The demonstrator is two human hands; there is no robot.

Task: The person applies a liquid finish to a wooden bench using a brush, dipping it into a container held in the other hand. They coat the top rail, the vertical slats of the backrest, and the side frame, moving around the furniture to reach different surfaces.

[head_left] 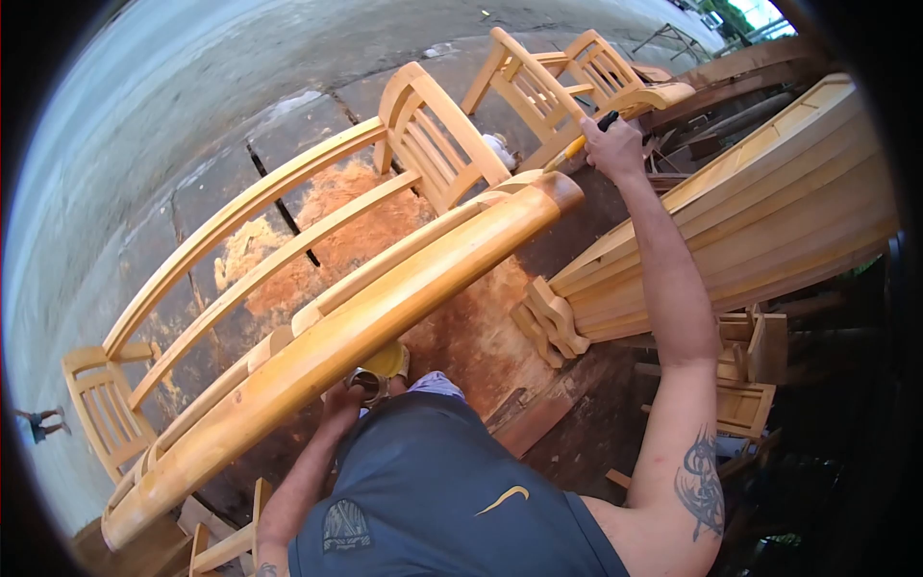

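Outside, on grey concrete ground with a big orange patch. Right hand shut tight round a brush with a yellow and black handle, far out at arm's length. Brush tip down at the far end of the long wooden bench — right by the rounded top rail, shiny and honey-coloured. Left hand low down, close to the body, tucked under that same rail, fingers curled round a small tin. Something yellow just beside the tin, too hidden to tell what. On the right, a tilted pile of bench parts, near the right arm. More wooden seats farther back — and a tiny person way off at the left edge.
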